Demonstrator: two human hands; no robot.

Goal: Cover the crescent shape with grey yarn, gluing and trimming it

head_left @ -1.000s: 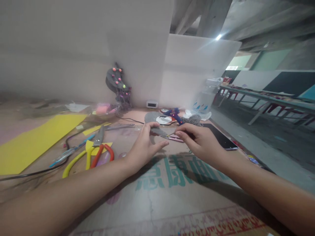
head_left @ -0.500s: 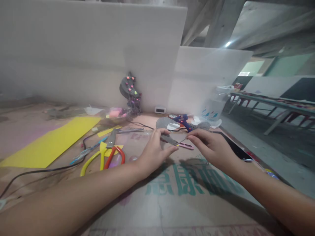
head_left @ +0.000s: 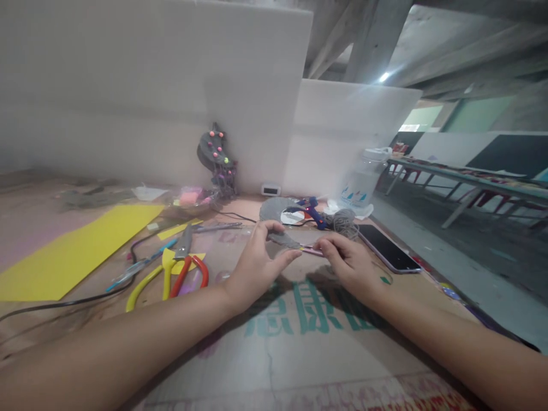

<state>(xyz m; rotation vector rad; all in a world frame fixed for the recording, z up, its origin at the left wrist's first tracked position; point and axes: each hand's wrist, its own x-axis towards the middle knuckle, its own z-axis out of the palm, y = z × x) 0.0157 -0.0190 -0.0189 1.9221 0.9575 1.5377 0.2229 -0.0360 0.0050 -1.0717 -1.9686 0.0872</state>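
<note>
My left hand (head_left: 257, 260) pinches a small grey felt piece (head_left: 283, 240) between thumb and fingers, just above the cardboard-covered table (head_left: 299, 342). My right hand (head_left: 346, 260) is closed in a pinch right beside the felt piece's right tip; what it holds is too thin to make out. A pink tool (head_left: 311, 250) lies on the table just behind the two hands.
Left of my hands lie yellow and red scissors (head_left: 171, 274), a pen, a black cable and a yellow sheet (head_left: 72, 251). Behind are grey felt (head_left: 274, 208), a blue glue gun (head_left: 310, 210), grey yarn (head_left: 345, 220), a phone (head_left: 387, 248) and a plastic jug (head_left: 363, 182). White boards wall the back.
My right hand has closed in toward the left hand and the felt piece. The view has shifted slightly; the hands stay over the same spot.
</note>
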